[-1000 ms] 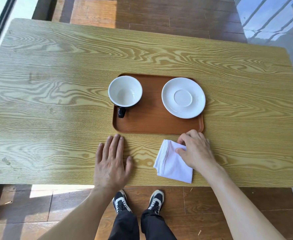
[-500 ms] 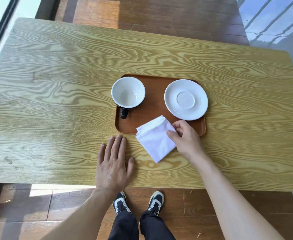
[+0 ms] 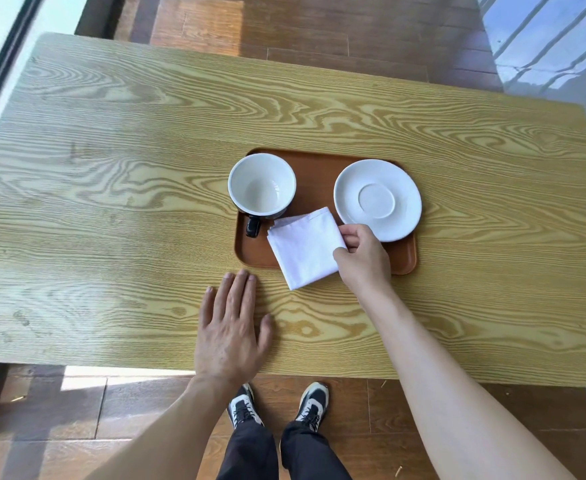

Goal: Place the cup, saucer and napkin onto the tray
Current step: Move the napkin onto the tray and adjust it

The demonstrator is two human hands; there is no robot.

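A brown tray (image 3: 314,178) lies in the middle of the wooden table (image 3: 111,168). On its left part stands a white cup (image 3: 262,184) with a dark handle pointing toward me. A white saucer (image 3: 377,199) rests on the tray's right part. My right hand (image 3: 362,256) pinches the right edge of a folded white napkin (image 3: 303,247), which lies across the tray's front middle, its near corner hanging past the tray's front rim over the table. My left hand (image 3: 230,329) rests flat on the table in front of the tray, fingers spread, holding nothing.
The table's near edge runs just behind my left wrist, with a wooden floor and my shoes (image 3: 277,405) below it. A window frame (image 3: 4,64) borders the table's left side.
My right hand has carried the napkin from the table at the tray's front right up and left onto the tray's front middle. The left hand has stayed put.
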